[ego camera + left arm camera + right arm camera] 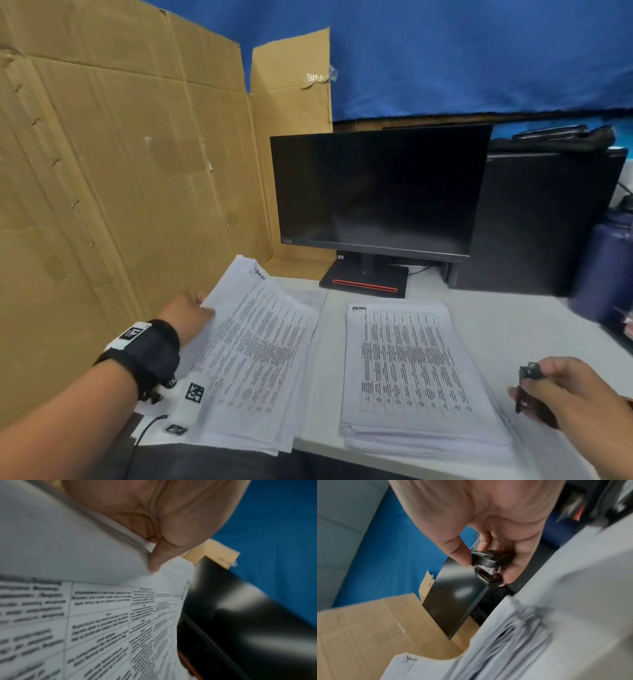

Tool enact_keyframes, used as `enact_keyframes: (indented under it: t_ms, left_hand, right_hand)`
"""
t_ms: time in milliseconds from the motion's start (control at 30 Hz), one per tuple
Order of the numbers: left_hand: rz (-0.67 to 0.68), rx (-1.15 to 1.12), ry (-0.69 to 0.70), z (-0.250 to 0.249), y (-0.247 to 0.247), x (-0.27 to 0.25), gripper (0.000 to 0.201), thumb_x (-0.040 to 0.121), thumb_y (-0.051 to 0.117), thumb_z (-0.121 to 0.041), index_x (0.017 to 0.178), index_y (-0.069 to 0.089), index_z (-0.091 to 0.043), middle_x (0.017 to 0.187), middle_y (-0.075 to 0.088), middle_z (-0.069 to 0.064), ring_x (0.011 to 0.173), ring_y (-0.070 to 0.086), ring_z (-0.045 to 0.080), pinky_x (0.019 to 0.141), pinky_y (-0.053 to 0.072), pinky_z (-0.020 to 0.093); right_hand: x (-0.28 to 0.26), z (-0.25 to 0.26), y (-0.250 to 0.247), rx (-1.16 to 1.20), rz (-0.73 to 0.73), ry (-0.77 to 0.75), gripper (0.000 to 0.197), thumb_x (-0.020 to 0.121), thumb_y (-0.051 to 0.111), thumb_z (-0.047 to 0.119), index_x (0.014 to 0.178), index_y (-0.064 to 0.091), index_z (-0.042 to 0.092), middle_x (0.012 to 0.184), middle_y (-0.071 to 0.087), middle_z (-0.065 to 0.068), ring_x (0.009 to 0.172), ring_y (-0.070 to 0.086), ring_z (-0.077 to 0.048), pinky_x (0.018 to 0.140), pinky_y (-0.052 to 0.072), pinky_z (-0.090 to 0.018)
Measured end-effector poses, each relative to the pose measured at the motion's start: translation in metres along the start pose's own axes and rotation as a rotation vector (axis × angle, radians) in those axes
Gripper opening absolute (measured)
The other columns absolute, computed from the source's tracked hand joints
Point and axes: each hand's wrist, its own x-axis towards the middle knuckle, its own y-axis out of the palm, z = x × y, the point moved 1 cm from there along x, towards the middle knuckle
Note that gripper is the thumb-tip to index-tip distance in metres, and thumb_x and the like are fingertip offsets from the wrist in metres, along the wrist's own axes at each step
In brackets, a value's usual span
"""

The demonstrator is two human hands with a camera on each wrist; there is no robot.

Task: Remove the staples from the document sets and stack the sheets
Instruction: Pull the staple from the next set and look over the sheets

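A printed document set (253,346) lies on the left of the white desk (513,329), its far left corner lifted. My left hand (191,310) pinches that edge; in the left wrist view the thumb (156,559) presses on the bundled sheets (96,622). A second stack of printed sheets (407,370) lies flat at the middle right, seen blurred as a stack (505,642) in the right wrist view. My right hand (565,387) hovers at the stack's right edge and grips a black staple remover (531,377), held between thumb and fingers (489,566).
A dark monitor (376,192) on a stand with a red stripe (364,285) stands behind the papers. A cardboard sheet (113,171) walls the left side. A black computer case (534,219) and a dark blue bottle (606,267) stand at the right.
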Motion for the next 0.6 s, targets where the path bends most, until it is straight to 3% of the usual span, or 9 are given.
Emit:
enact_keyframes:
  t_ms: [67,100,167,267,333,400,433,500,600]
  left_hand:
    - [-0.028,-0.184,0.047,-0.01,-0.016,-0.019,0.01,0.096,0.061,-0.005,0.104,0.062,-0.01,0.085,0.068,0.004,0.072,0.061,0.022,0.06,0.042,0.028]
    - [-0.026,-0.273,0.067,-0.013,-0.024,-0.028,0.013,0.097,0.062,-0.005,0.108,0.063,-0.013,0.092,0.072,0.005,0.076,0.065,0.023,0.064,0.046,0.029]
    - [-0.012,-0.425,0.083,-0.019,-0.038,-0.045,0.019,0.098,0.062,-0.004,0.108,0.067,-0.019,0.1,0.079,0.009,0.086,0.073,0.032,0.079,0.058,0.041]
    - [0.063,-0.674,0.059,-0.032,-0.051,-0.069,0.022,0.098,0.062,-0.002,0.11,0.069,-0.019,0.101,0.081,0.014,0.093,0.076,0.041,0.09,0.057,0.063]
    - [0.155,-0.832,0.065,-0.046,-0.052,-0.087,0.023,0.098,0.059,0.002,0.114,0.066,-0.013,0.103,0.079,0.019,0.09,0.075,0.043,0.085,0.059,0.063]
    - [0.243,-0.959,0.109,-0.06,-0.049,-0.105,0.026,0.095,0.057,0.005,0.118,0.063,-0.007,0.105,0.077,0.025,0.081,0.076,0.04,0.075,0.063,0.057]
    - [0.291,-0.999,0.127,-0.067,-0.046,-0.114,0.028,0.092,0.057,0.005,0.119,0.061,-0.004,0.106,0.076,0.027,0.078,0.076,0.04,0.071,0.064,0.055]
    - [0.388,-1.061,0.134,-0.078,-0.031,-0.129,0.033,0.088,0.059,0.006,0.12,0.06,-0.002,0.11,0.074,0.031,0.078,0.076,0.04,0.068,0.065,0.054]
    - [0.554,-1.133,0.07,-0.088,0.0,-0.142,0.05,0.074,0.071,0.011,0.123,0.062,0.002,0.113,0.073,0.033,0.085,0.076,0.045,0.067,0.064,0.051]
  right_hand:
    - [-0.013,0.02,0.011,0.102,0.043,0.011,0.016,0.093,0.06,0.004,0.08,0.051,0.005,0.077,0.072,-0.013,0.074,0.071,-0.032,0.051,0.057,-0.032]
    - [-0.019,0.03,0.015,0.148,0.061,0.032,0.015,0.094,0.054,-0.001,0.082,0.048,0.005,0.078,0.073,-0.015,0.073,0.069,-0.033,0.055,0.054,-0.032]
    - [-0.03,0.047,0.022,0.309,0.091,0.074,0.013,0.089,0.052,-0.005,0.083,0.048,0.006,0.068,0.073,-0.014,0.066,0.06,-0.031,0.06,0.044,-0.032]
    - [-0.049,0.08,0.033,0.375,0.082,0.057,0.013,0.087,0.062,-0.005,0.089,0.057,0.007,0.055,0.064,-0.016,0.062,0.053,-0.031,0.064,0.044,-0.037]
    - [-0.06,0.104,0.044,0.289,0.14,-0.041,0.009,0.088,0.073,0.015,0.095,0.067,0.017,0.057,0.065,-0.017,0.059,0.058,-0.03,0.067,0.047,-0.037]
    - [-0.071,0.127,0.05,0.224,0.226,-0.112,0.025,0.076,0.076,0.046,0.097,0.07,0.036,0.061,0.069,-0.014,0.058,0.064,-0.021,0.068,0.048,-0.034]
    - [-0.075,0.138,0.05,0.227,0.256,-0.127,0.031,0.07,0.075,0.054,0.098,0.069,0.042,0.063,0.069,-0.012,0.057,0.065,-0.018,0.068,0.048,-0.032]
    - [-0.079,0.152,0.045,0.241,0.277,-0.14,0.028,0.069,0.077,0.051,0.096,0.072,0.045,0.065,0.071,-0.009,0.055,0.065,-0.015,0.064,0.048,-0.029]
    - [-0.076,0.15,0.027,0.235,0.272,-0.128,0.012,0.079,0.081,0.016,0.084,0.081,0.027,0.075,0.077,-0.002,0.055,0.071,-0.014,0.053,0.05,-0.023]
